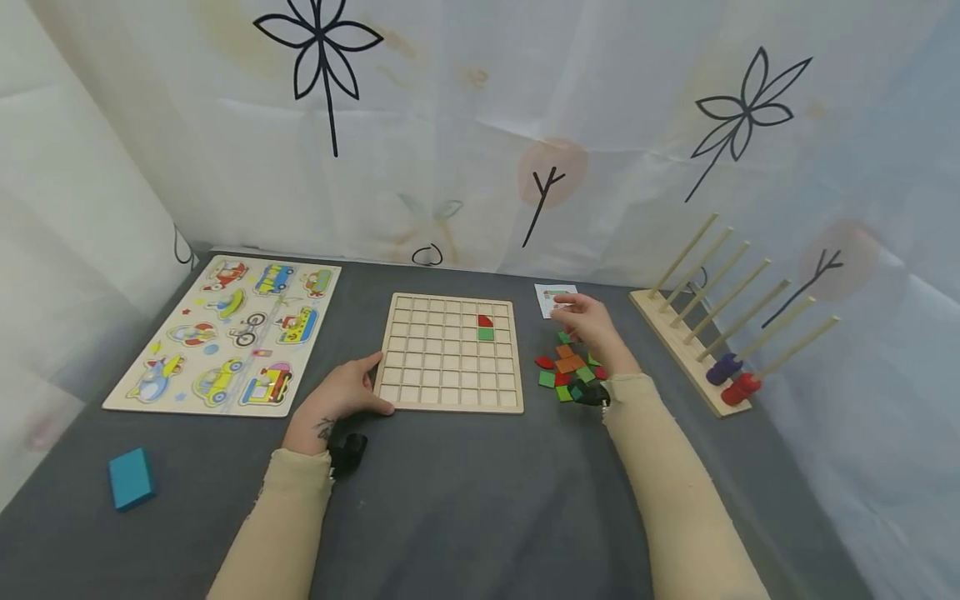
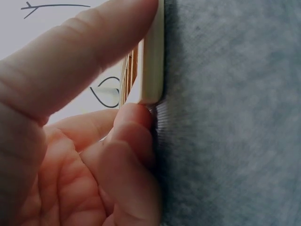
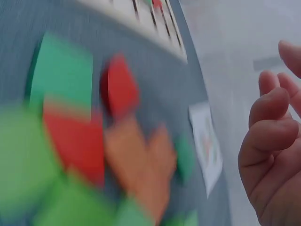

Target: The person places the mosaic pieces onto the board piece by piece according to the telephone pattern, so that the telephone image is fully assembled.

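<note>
A wooden grid board lies in the middle of the table, with a red piece and a green square in two of its cells. My left hand holds the board's near left corner; in the left wrist view the thumb lies along one edge and the fingers bend at the corner. Above a pile of loose coloured pieces hovers my right hand, its fingers loosely bent with nothing between them. A small printed card lies just beyond that hand, partly overlapped by its fingertips.
At the left lies a vehicle picture puzzle board, and nearer me a blue block. A wooden rack of upright pegs with blue and red beads stands at the right. Pale curtains hang behind the table.
</note>
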